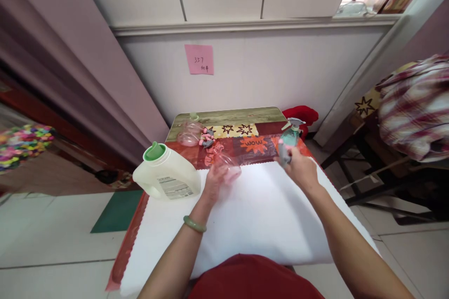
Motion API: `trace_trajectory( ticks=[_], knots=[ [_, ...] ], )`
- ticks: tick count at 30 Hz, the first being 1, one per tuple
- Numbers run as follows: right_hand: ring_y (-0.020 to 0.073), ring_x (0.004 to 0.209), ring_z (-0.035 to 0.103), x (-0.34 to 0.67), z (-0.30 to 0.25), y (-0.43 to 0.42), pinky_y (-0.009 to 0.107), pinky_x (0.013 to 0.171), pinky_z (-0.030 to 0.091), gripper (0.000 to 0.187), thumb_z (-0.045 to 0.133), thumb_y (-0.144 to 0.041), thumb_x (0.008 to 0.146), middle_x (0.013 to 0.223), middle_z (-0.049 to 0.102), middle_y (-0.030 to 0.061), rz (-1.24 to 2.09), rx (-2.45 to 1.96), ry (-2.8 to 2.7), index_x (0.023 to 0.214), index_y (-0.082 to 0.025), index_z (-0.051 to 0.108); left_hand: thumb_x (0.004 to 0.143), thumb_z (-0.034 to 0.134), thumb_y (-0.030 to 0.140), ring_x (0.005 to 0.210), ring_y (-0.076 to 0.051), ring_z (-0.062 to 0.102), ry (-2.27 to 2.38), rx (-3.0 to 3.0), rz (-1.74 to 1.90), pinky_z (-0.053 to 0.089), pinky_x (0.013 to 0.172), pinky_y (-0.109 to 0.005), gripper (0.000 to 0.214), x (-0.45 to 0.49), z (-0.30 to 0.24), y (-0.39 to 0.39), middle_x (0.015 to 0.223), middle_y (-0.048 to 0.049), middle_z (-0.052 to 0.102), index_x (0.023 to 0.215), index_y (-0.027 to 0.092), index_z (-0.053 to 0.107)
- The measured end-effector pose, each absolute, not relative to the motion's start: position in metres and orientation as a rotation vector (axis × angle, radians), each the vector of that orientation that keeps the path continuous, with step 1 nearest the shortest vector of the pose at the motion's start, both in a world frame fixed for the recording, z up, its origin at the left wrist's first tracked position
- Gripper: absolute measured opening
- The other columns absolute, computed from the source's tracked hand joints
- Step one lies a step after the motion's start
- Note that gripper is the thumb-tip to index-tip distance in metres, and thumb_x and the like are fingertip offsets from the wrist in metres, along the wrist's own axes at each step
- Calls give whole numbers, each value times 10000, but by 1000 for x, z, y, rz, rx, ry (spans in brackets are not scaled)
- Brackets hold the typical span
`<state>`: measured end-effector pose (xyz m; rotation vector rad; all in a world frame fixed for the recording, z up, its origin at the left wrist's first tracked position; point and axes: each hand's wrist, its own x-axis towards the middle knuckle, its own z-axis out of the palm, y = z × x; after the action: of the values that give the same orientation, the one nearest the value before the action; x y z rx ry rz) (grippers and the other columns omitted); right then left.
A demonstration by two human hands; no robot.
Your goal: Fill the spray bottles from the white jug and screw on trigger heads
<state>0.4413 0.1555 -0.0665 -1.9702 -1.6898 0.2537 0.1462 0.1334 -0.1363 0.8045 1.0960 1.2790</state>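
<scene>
My left hand (214,182) is closed round a small clear pink bottle (228,166) over the far edge of the white cloth (259,215). My right hand (300,166) is closed on a grey spray-pump head (283,152), just in front of a teal spray bottle (291,134) with a grey trigger top. A large white jug (168,177) with a green cap lies to the left of my left hand. Further back, another clear pink bottle (189,133) stands near some pink and grey pump parts (206,139).
The small table (228,116) has a wooden far edge and a red patterned cover. A pink note (199,59) hangs on the wall behind. A chair with a plaid cloth (416,103) stands to the right. A red object (303,114) sits behind the table.
</scene>
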Motion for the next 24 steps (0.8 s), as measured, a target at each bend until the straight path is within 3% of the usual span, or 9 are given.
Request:
trace_trajectory(
  ticks=[5, 9, 14, 21, 24],
  knots=[
    [308, 796, 728, 451, -108, 137, 316, 606, 366, 370, 599, -561, 916, 862, 761, 106, 292, -2233, -2063, 1079, -230, 580, 536, 934, 322, 1254, -331, 578, 1368, 1091, 1409, 414, 1090, -500, 852, 156, -140, 168, 1299, -127, 628, 1282, 222, 534],
    [294, 805, 730, 467, -120, 132, 303, 589, 350, 380, 643, -571, 874, 868, 758, 80, 358, -2269, -2030, 1045, -238, 574, 550, 900, 237, 1375, -347, 474, 1469, 1314, 1437, 330, 1165, -506, 845, 168, -143, 197, 1403, -131, 563, 1309, 241, 529],
    [237, 694, 686, 472, -127, 123, 292, 562, 333, 304, 597, -553, 886, 768, 716, 24, 422, -2184, -2030, 854, -255, 540, 587, 864, 229, 1364, -347, 483, 1514, 1485, 1390, 334, 1154, -532, 827, 181, -156, 223, 1402, -141, 563, 1335, 238, 510],
    [231, 714, 679, 469, -135, 106, 297, 576, 366, 261, 560, -537, 885, 800, 725, -7, 478, -2076, -2003, 917, -280, 587, 628, 860, 281, 1348, -360, 514, 1569, 1504, 1267, 356, 1121, -538, 894, 180, -181, 229, 1428, -189, 552, 1411, 211, 437],
    [219, 686, 673, 473, -133, 106, 297, 577, 390, 256, 528, -524, 897, 785, 721, -11, 459, -2038, -1937, 919, -289, 626, 577, 891, 265, 1389, -382, 470, 1592, 1480, 1237, 338, 1132, -536, 979, 177, -186, 230, 1460, -200, 520, 1430, 211, 415]
  ],
)
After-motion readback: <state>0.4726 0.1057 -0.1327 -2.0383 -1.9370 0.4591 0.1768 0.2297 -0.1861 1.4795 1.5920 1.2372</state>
